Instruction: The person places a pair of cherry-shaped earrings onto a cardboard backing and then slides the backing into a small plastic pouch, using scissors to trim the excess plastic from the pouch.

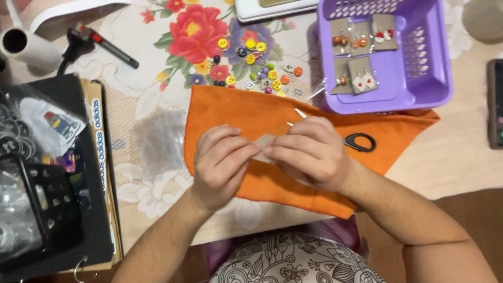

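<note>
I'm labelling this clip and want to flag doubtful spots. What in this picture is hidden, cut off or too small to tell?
- Small tan cardboard piece, head view: mostly covered by the left hand and right hand.
- Black-handled scissors: blades hidden behind the right hand.
- Small coloured beads on the flowered tablecloth: too small to tell shapes.
- Dark flat device: cut off by the right edge.

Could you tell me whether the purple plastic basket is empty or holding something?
Not empty: the purple plastic basket holds several small brown cards with earrings lying flat on its bottom.
</note>
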